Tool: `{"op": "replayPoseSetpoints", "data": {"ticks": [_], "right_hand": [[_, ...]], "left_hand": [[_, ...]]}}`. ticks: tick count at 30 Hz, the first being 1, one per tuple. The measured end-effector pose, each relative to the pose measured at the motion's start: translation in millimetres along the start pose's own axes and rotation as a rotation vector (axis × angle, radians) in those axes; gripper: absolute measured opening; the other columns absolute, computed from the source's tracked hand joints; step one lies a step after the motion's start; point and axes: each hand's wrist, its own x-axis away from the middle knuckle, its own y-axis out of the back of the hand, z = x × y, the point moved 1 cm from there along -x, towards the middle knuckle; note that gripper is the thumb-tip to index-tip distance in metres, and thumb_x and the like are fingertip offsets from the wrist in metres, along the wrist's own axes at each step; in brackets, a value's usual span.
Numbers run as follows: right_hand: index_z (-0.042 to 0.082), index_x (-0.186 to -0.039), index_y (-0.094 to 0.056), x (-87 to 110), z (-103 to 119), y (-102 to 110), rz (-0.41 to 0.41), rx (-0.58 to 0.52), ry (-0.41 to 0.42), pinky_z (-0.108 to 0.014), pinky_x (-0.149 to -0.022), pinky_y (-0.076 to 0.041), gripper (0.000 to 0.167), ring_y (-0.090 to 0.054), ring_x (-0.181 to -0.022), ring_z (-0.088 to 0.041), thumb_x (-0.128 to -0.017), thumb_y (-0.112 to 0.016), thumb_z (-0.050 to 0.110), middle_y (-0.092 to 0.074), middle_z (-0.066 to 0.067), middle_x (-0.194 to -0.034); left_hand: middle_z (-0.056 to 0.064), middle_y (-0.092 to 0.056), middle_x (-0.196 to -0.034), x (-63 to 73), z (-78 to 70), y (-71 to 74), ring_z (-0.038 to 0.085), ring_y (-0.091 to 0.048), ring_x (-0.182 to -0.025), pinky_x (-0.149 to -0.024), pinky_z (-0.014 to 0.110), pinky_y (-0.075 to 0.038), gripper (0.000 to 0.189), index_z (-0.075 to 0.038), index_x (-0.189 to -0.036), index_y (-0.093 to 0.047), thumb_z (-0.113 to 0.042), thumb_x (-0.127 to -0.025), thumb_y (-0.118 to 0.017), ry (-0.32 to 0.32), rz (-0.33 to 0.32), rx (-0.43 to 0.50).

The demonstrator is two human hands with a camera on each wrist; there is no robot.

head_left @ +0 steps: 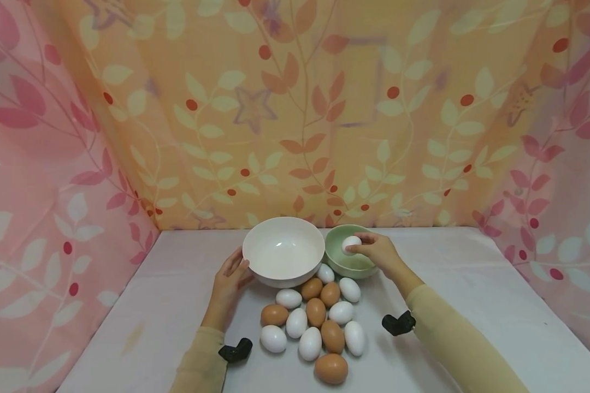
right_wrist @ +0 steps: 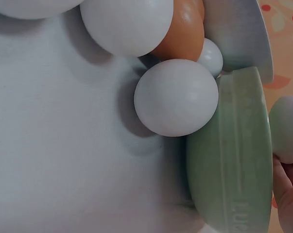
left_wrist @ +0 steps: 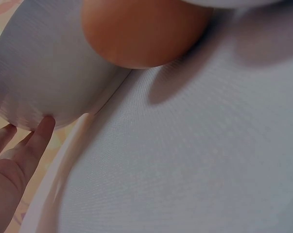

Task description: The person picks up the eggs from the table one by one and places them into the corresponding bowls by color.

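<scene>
Over the green bowl (head_left: 349,268), my right hand (head_left: 381,252) pinches a white egg (head_left: 351,245) between thumb and fingers. The right wrist view shows that egg (right_wrist: 286,130) just past the rim of the green bowl (right_wrist: 229,155). At the left side of the large white bowl (head_left: 282,251), my left hand (head_left: 228,275) rests fairly straight fingers against the outer wall. In the left wrist view the fingertips (left_wrist: 46,124) touch the bowl (left_wrist: 44,63) from outside. The white bowl's inside shows no eggs.
Several white and brown eggs lie loose in front of the bowls, among them a brown egg (head_left: 331,369) nearest me. One white egg (right_wrist: 175,97) sits against the green bowl. A patterned curtain (head_left: 295,109) hangs behind the white-covered table (head_left: 167,305).
</scene>
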Motion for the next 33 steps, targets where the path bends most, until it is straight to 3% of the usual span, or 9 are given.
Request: {"op": "replayPoseSetpoints", "data": {"ticks": [9, 17, 33], "right_hand": [[0.006, -0.134, -0.06, -7.9, -2, -5, 0.002, 0.016, -0.024, -0.046, -0.11, -0.043, 0.062, -0.053, -0.126, -0.031, -0.084, -0.079, 0.036, -0.062, -0.017, -0.135], [0.004, -0.136, -0.058, -19.2, -3, -5, 0.035, 0.075, 0.001, -0.049, -0.111, -0.041, 0.066, -0.051, -0.128, -0.033, -0.084, -0.079, 0.039, -0.06, -0.018, -0.137], [0.003, -0.138, -0.057, -35.6, -5, -10, 0.073, 0.07, -0.034, -0.049, -0.117, -0.036, 0.066, -0.044, -0.138, -0.033, -0.084, -0.079, 0.035, -0.054, -0.018, -0.146]], "left_hand": [[0.003, -0.042, -0.157, -0.6, 2.1, 1.7, 0.006, -0.058, -0.12, -0.095, 0.031, -0.056, 0.059, -0.02, -0.15, -0.042, -0.032, -0.097, -0.064, 0.009, -0.009, 0.01], [0.004, -0.041, -0.158, -0.4, 0.6, -1.3, 0.003, -0.059, -0.115, -0.098, 0.037, -0.055, 0.058, -0.02, -0.15, -0.043, -0.033, -0.098, -0.064, 0.001, -0.005, 0.003], [0.003, -0.041, -0.158, -2.4, 1.0, -0.9, 0.003, -0.059, -0.117, -0.1, 0.039, -0.054, 0.06, -0.02, -0.15, -0.043, -0.034, -0.096, -0.065, 0.005, -0.007, 0.003]]}}
